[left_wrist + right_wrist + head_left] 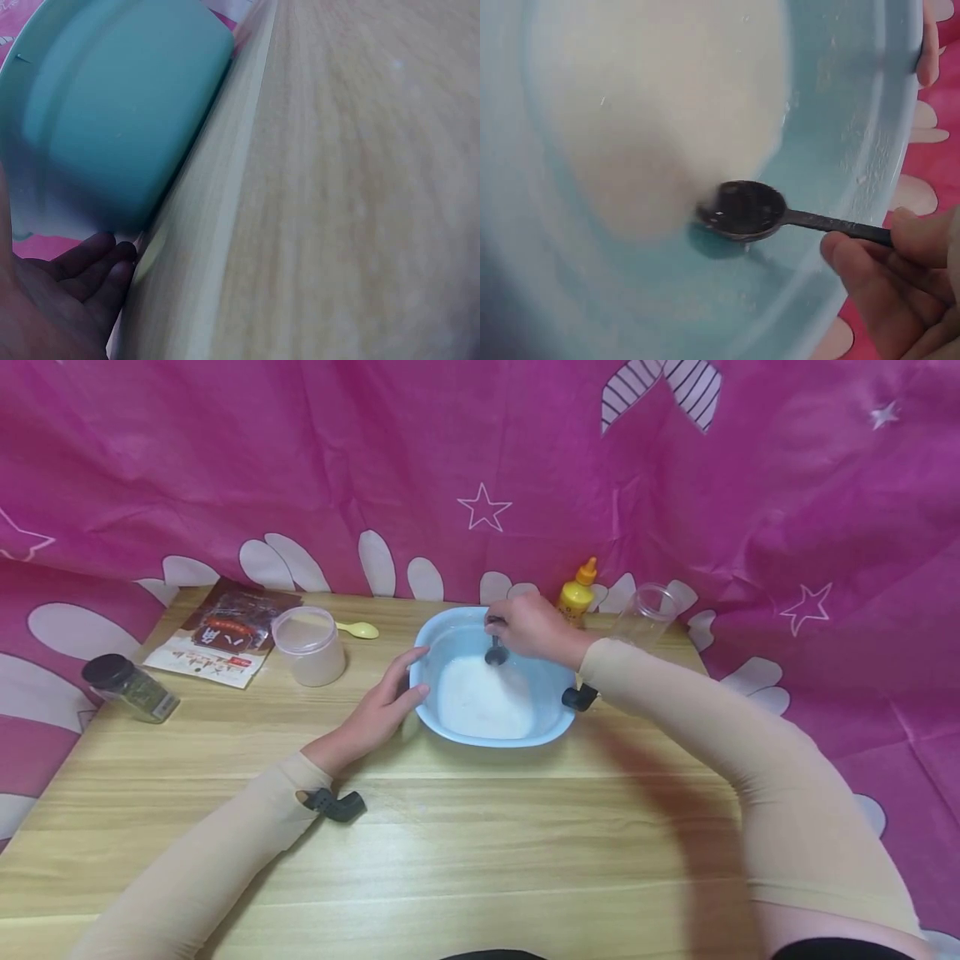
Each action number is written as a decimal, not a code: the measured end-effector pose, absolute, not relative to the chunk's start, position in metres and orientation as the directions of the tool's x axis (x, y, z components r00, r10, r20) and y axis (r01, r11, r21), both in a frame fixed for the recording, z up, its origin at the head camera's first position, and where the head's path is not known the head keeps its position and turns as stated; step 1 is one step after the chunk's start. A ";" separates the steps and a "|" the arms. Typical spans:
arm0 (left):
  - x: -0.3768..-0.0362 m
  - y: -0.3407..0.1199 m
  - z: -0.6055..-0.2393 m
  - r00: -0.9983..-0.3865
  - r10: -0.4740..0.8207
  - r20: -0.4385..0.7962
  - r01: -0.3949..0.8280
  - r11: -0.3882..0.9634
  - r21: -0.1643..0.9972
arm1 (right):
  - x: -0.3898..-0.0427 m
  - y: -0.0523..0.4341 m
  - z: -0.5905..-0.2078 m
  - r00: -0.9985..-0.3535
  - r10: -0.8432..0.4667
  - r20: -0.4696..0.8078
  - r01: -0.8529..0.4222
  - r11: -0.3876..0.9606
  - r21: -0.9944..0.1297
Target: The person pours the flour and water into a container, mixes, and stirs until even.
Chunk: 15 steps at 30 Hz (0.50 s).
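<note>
Head view: a light blue plastic basin [551,714] sits toward the far middle of a wood-grain table [480,843], broad bare tabletop lying between it and the near edge. The left hand [386,702], fingers straight, presses the basin's smooth left wall. The right hand [534,628] pinches a dark spoon [496,650], its round bowl at the edge of white powder [483,697]. A lidded translucent tub [308,646] and a yellow squeeze bottle [577,594] stand near the back edge.
</note>
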<state>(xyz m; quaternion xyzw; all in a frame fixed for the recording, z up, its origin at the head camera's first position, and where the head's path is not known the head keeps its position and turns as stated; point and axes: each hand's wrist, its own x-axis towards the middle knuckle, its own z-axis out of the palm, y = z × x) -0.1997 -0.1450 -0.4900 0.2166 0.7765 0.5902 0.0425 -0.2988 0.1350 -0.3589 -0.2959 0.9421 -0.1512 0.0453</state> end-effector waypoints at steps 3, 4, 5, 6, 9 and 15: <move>-0.199 -0.145 -0.490 -0.901 0.388 0.193 0.289 0.204 0.935 | -0.296 0.129 -0.361 -0.826 -0.564 0.006 -0.516 0.752 -0.409; -0.199 -0.145 -0.490 -0.902 0.387 0.192 0.287 0.204 0.936 | -0.295 0.127 -0.362 -0.830 -0.557 -0.009 -0.494 0.743 -0.452; -0.199 -0.145 -0.490 -0.900 0.390 0.193 0.288 0.203 0.936 | -0.294 0.125 -0.363 -0.834 -0.551 -0.025 -0.470 0.734 -0.490; -0.199 -0.145 -0.490 -0.900 0.390 0.193 0.288 0.200 0.937 | -0.293 0.124 -0.363 -0.835 -0.548 -0.045 -0.447 0.725 -0.524; -0.199 -0.144 -0.491 -0.900 0.391 0.192 0.286 0.197 0.938 | -0.291 0.122 -0.365 -0.818 -0.562 -0.118 -0.377 0.681 -0.628; -0.200 -0.144 -0.491 -0.899 0.391 0.198 0.288 0.187 0.939 | -0.295 0.132 -0.366 -0.739 -0.607 -0.293 -0.262 0.659 -0.705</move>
